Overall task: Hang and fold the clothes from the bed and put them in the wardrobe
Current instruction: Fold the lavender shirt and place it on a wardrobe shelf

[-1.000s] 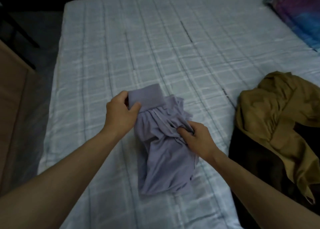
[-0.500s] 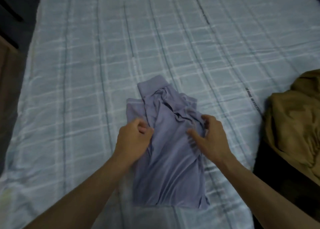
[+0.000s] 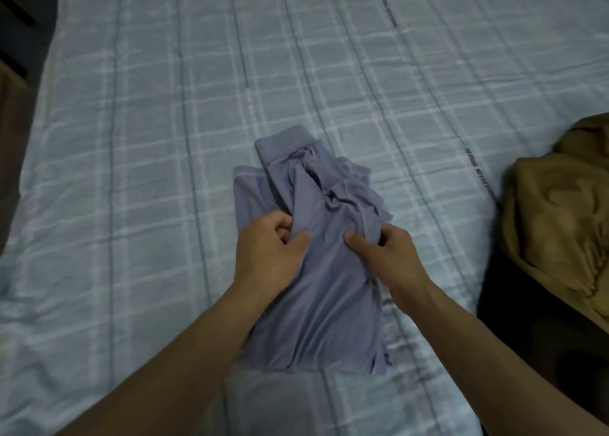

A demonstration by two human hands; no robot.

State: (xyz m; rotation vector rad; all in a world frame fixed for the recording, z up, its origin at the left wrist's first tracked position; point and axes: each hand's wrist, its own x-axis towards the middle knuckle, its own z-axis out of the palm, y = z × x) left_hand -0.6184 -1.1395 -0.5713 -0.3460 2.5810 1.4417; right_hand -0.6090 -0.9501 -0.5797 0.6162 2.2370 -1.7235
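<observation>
A lavender garment lies partly folded on the pale checked bedspread, its cuffed end pointing away from me. My left hand grips the cloth at its left edge, thumb on top and fingers curled into the fabric. My right hand holds the right edge, thumb lying across the top and fingers tucked under a fold.
An olive-brown garment is heaped at the right edge of the bed, lying over a black garment. The bed's left edge drops to dark floor with brown furniture beside it.
Both hands slid from the garment's far end down to its middle. The cuffed end now lies free on the bed. The camera tilted down and closer.
</observation>
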